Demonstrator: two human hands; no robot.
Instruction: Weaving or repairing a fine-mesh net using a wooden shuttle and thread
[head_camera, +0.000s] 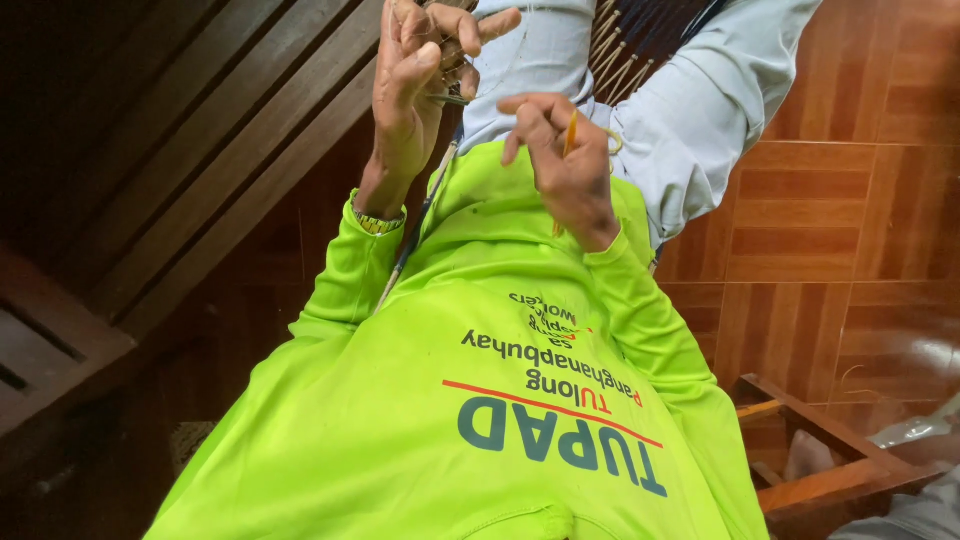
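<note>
**Figure.** A thin yellow strip (571, 130) is shown far in the scene, just right of centre. It is pinched upright between the curled thumb and fingers of the right hand (572, 178). Close to its left, a small dark bundle of strands (453, 62) is gripped in the closed fingers of the left hand (412, 95), with the forefinger stretched over it towards the right. The two hands are near each other but apart.

Behind them a fan of thin pale sticks (615, 52) is seen against pale blue cloth (690, 110). Whether the strip is joined to these sticks cannot be told.

Risks, as judged:
- The strip is probably stiff and slender, so it could be kinked or snapped by a sharp bend at the pinch.
- The strip could be dropped if the pinch is loosened.
- The bundle could be frayed or let slip by a hard pull.
- A thin cord (408, 252) is laid along the left sleeve of the lime-green shirt (480, 330), and it could be snagged by a wide sweep of that arm.

Room is limited on the far side by the sticks and cloth. Slatted dark wood (190, 160) is shown at left. Open parquet floor (870, 210) is shown at right. A wooden frame (822, 470) stands at near right, with clear plastic (915, 430) beside it.
</note>
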